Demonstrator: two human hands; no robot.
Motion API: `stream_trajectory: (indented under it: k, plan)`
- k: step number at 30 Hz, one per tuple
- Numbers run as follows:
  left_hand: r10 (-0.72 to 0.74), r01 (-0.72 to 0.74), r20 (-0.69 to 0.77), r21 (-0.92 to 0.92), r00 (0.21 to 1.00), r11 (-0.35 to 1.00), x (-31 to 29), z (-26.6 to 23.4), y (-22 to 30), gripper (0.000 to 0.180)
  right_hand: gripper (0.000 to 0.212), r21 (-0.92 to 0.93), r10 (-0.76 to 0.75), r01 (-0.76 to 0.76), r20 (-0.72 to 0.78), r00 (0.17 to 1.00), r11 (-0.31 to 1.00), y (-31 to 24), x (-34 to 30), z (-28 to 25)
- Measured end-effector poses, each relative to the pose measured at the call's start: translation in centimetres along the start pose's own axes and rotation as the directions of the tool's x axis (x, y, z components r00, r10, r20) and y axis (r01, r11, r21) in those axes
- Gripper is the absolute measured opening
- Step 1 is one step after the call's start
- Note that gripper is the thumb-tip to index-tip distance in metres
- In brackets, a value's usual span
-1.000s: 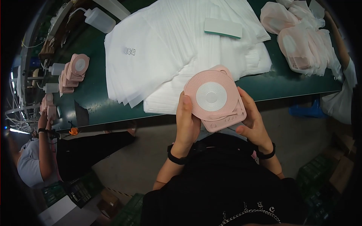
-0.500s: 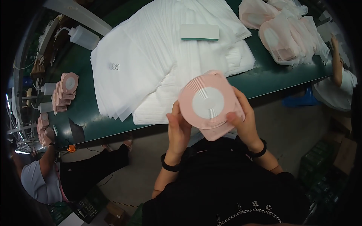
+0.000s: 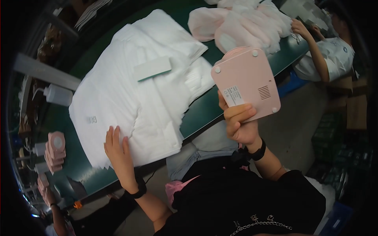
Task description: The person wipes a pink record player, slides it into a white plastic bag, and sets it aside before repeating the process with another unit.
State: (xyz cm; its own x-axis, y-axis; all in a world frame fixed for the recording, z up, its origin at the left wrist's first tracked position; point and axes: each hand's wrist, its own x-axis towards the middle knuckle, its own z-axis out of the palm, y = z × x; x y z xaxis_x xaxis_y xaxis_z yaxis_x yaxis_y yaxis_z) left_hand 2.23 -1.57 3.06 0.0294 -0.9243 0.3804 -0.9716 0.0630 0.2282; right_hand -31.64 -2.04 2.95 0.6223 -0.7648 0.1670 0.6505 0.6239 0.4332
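Observation:
My right hand (image 3: 245, 128) grips a pink squarish appliance (image 3: 252, 80) by its lower edge, raised over the front edge of the table. Its underside faces me, showing small round feet, a slotted vent and a white label; part of the ringed round top peeks out behind. My left hand (image 3: 119, 159) lies with fingers apart on the near edge of a fanned stack of thin white bags (image 3: 112, 88). On that stack rests a flat white block with a green lower edge (image 3: 152, 68).
Pink appliances in translucent bags (image 3: 244, 27) are heaped at the table's far right. A person (image 3: 328, 59) works beyond them. At left stand a white squeeze bottle (image 3: 58, 94) and stacked pink appliances (image 3: 56, 151); another person's hand (image 3: 48, 196) is near. Cartons (image 3: 356, 112) stand at right.
The appliance has gone from both hands to the right hand alone, moved right and turned underside toward me. My left hand has let go and reached left onto the bags. The view has shifted.

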Motion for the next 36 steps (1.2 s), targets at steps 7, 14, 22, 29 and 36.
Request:
stream_trajectory:
  k: [7, 14, 22, 29, 36]
  plan:
    - [-0.121, 0.132, 0.056, -0.255, 0.991, 0.958, -0.2, 0.0, 1.3, 0.018, 0.054, 0.256, 0.034, -0.08, 0.18, 0.983, 0.963, 0.5, -0.7, -1.5]
    - [-0.394, 0.268, -0.076, -0.613, 0.916, 0.743, -1.2, 0.3, 5.2, 0.008, 0.055, 0.165, 0.037, -0.026, -0.061, 0.997, 0.986, 0.9, -0.6, -2.5]
    - [-0.293, 0.269, 0.171, -0.902, 0.941, 0.337, -0.8, 1.4, 9.1, 0.012, 0.062, -0.652, -0.218, 0.013, -0.235, 0.947, 0.758, 5.2, 2.0, -3.5]
    - [-0.127, 0.386, 0.375, -0.92, 0.918, 0.069, -1.7, 0.8, 9.5, 0.016, 0.07, -0.661, -0.212, -0.002, -0.243, 0.947, 0.75, 3.3, 1.9, -6.6]
    - [-0.319, 0.379, 0.48, -0.864, 0.817, -0.331, -1.5, -0.3, 7.0, 0.021, 0.066, -0.838, -0.461, 0.144, -0.139, 0.876, 0.527, 1.2, 0.7, -3.8]
